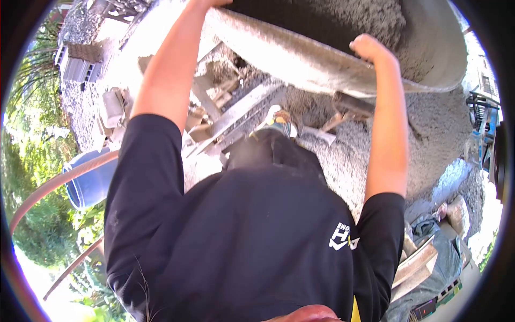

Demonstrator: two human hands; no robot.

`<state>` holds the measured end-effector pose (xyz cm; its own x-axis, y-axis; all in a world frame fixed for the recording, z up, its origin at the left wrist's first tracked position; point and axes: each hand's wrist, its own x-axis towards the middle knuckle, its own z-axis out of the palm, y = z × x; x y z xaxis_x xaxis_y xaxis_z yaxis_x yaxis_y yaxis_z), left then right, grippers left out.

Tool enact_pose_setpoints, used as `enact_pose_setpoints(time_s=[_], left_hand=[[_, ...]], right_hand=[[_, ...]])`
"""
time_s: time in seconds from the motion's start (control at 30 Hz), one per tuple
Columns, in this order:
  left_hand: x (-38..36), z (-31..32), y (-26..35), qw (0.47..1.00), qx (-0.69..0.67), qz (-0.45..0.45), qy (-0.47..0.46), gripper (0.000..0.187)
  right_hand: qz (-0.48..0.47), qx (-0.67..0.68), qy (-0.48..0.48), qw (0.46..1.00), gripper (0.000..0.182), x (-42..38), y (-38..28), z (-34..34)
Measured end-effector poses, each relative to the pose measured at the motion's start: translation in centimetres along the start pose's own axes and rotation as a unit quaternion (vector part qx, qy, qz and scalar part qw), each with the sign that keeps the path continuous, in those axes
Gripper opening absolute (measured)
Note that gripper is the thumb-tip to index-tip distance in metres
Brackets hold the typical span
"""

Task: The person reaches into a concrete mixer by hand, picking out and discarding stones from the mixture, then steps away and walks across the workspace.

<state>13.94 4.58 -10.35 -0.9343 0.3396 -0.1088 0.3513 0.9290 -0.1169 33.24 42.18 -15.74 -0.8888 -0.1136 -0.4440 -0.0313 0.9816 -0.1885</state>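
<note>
We look down over our black shirt (241,241) at both bare arms raised to a big round metal pan (322,59), its outer wall smooth, grey and crusted with dried cement. The pan is tilted above the ground in front of us, and its hollow holds wet concrete (348,19), coarse, dark grey and grainy. Our right hand (370,49) curls over the near rim, fingers folded into a closed grip on the pan's edge. Our left hand (209,2) reaches the rim at the top edge of the view; most of it is cut off, so we cannot tell how its grip stands, only that it meets the pan. Below the pan lies a broad heap of gravel (370,145), pale and pebbly, with rough wooden planks (241,110) lying slantwise across it and a shoe (279,122) showing just above our dark trouser leg. To the left stands a blue plastic barrel (88,185), smooth and rounded, with a curved hose (51,188) passing in front of it, and green foliage (32,150) beyond. Further up the left side sit grey concrete blocks (80,68). At lower right lie more boards (416,265) over a crumpled grey tarp (440,252).
</note>
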Motion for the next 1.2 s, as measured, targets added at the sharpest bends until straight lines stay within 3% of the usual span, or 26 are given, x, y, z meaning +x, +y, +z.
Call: enact_pose_setpoints(time_s=[0.07, 0.1, 0.13, 0.17, 0.27, 0.33, 0.53, 0.83, 1.0, 1.07, 1.13, 1.2], left_hand=[[0.3, 0.5, -0.2, 0.999, -0.022, -0.012, 0.028, 0.064], [-0.7, -0.9, 0.6, 0.999, -0.032, -0.020, -0.008, 0.058], [1.0, 1.3, -0.2, 0.999, 0.018, -0.017, 0.043, 0.059], [1.3, 1.4, -0.3, 0.999, 0.036, -0.016, 0.024, 0.069], [1.1, 0.9, -0.2, 0.999, 0.041, -0.006, -0.005, 0.063], [0.7, 0.7, 0.0, 1.000, 0.027, -0.003, -0.003, 0.059], [-0.3, -0.9, 0.5, 1.000, -0.022, 0.002, -0.012, 0.051], [-0.4, -0.7, 0.8, 0.986, -0.129, -0.022, 0.103, 0.041], [0.2, -2.8, 0.7, 0.932, -0.328, -0.014, 0.151, 0.034], [0.5, -2.9, 0.2, 0.930, -0.333, -0.009, 0.157, 0.036], [0.6, -3.5, 0.1, 0.922, -0.373, -0.021, 0.105, 0.036], [1.0, -3.2, -0.1, 0.926, -0.360, -0.005, 0.114, 0.036]], right_hand=[[0.017, -0.036, 0.021, 0.999, 0.034, -1.0, -1.5, -0.7], [-0.030, -0.104, 0.005, 0.994, 0.034, -0.7, -1.5, -0.5], [-0.074, -0.172, -0.013, 0.982, 0.035, -0.2, -1.1, -0.6], [-0.038, -0.109, -0.001, 0.993, 0.035, -0.8, -1.8, -1.4], [0.064, 0.100, 0.077, 0.990, 0.037, -1.7, -2.3, -0.7], [0.042, 0.129, 0.100, 0.986, 0.035, -1.5, -2.1, -0.3], [0.119, 0.152, 0.047, 0.980, 0.031, -2.6, -5.0, -1.8], [0.053, 0.072, -0.036, 0.995, 0.026, -2.1, -7.8, -2.0], [0.041, 0.047, -0.099, 0.993, 0.027, -1.3, -7.9, -2.3], [0.030, 0.129, -0.149, 0.980, 0.032, -0.1, -7.2, -2.4], [0.045, 0.185, -0.164, 0.968, 0.038, 1.9, -5.5, -2.9], [0.045, 0.264, 0.023, 0.963, 0.047, 4.9, -2.4, -0.5]])
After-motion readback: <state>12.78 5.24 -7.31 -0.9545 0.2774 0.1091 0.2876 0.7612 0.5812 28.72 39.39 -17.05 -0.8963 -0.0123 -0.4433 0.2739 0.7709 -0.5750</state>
